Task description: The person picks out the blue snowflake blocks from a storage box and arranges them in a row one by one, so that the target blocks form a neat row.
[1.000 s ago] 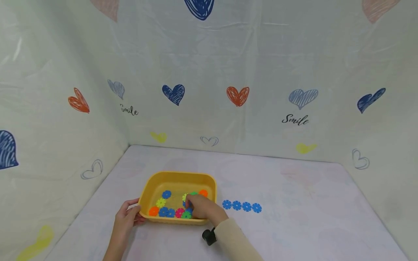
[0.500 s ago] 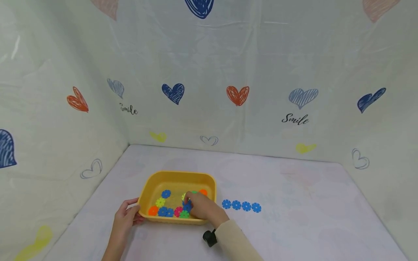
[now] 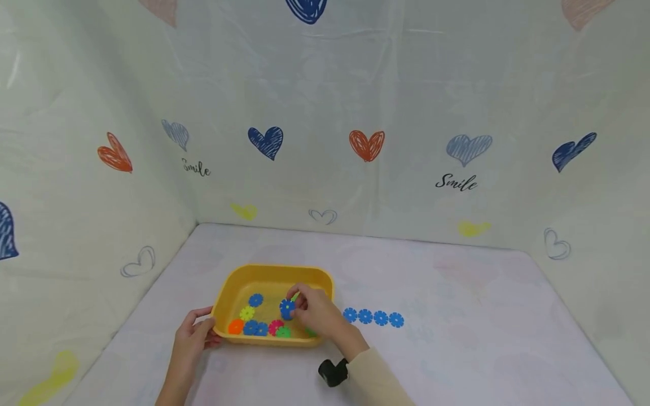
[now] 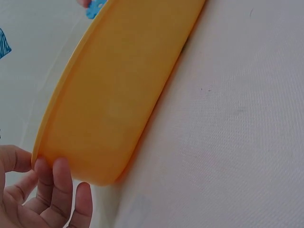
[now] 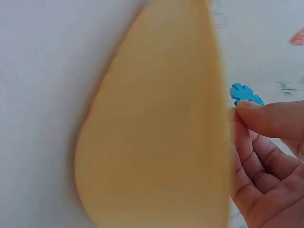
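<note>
My left hand (image 3: 190, 338) grips the left front corner of a shallow yellow plastic tray (image 3: 269, 342); the left wrist view shows the fingers at the rim of the tray (image 4: 109, 95). Over the tray, my right hand (image 3: 325, 316) pinches a blue flower-shaped disc (image 3: 286, 307) between thumb and fingertips. In the right wrist view, the blue disc (image 5: 244, 93) shows above the thumb, beside the tray wall. Inside the tray lie more notched discs: orange (image 3: 236, 326), yellow (image 3: 247, 313), blue (image 3: 256, 300), pink (image 3: 276, 326) and green (image 3: 283, 332). My right hand hides part of the tray's right side.
Right of the tray, several blue discs (image 3: 365, 316) lie in a row on the white table (image 3: 457, 338). A black device (image 3: 332, 373) sits at my right wrist. A white sheet with printed hearts (image 3: 367, 145) stands behind and to the left.
My right hand has risen from the tray's bottom, lifting a blue disc. The left hand stays at the tray's corner. The row of blue discs is unchanged.
</note>
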The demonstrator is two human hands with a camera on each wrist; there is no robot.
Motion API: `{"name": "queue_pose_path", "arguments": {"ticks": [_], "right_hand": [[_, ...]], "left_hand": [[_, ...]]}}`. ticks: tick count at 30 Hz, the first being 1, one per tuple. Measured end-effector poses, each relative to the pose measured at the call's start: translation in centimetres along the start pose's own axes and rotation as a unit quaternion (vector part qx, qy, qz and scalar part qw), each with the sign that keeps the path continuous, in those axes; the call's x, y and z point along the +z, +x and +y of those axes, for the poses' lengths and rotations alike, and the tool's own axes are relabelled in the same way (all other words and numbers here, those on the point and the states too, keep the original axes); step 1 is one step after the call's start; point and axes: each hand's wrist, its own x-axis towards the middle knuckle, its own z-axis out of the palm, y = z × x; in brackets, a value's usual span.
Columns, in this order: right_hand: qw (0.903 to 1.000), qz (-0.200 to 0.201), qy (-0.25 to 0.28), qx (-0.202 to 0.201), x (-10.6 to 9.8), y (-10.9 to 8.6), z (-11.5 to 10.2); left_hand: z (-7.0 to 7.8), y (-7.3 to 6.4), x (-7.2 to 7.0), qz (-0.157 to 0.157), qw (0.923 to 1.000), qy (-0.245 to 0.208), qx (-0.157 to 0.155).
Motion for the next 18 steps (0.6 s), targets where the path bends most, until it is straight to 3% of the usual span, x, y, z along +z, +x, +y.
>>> {"name": "queue_pose_path", "arguments": {"ticks": [4,8,18], "right_hand": [[0.9979,0.045,0.031,-0.035,-1.0,-1.2,-0.7],[0.9936,0.080,0.041,-0.068,-2.0,-2.6,-0.8],[0.9852,0.148,0.084,0.017,-4.7,-5.9,-0.3]], "left_hand": [[1.8,-1.6,-0.3,-0.011,0.9999,-0.004,0.004],[2.7,-2.6,-0.4,-0.017,0.9997,-0.012,0.013],[3.2,-3.2,-0.3,-0.023,0.9996,-0.011,0.014]]}}
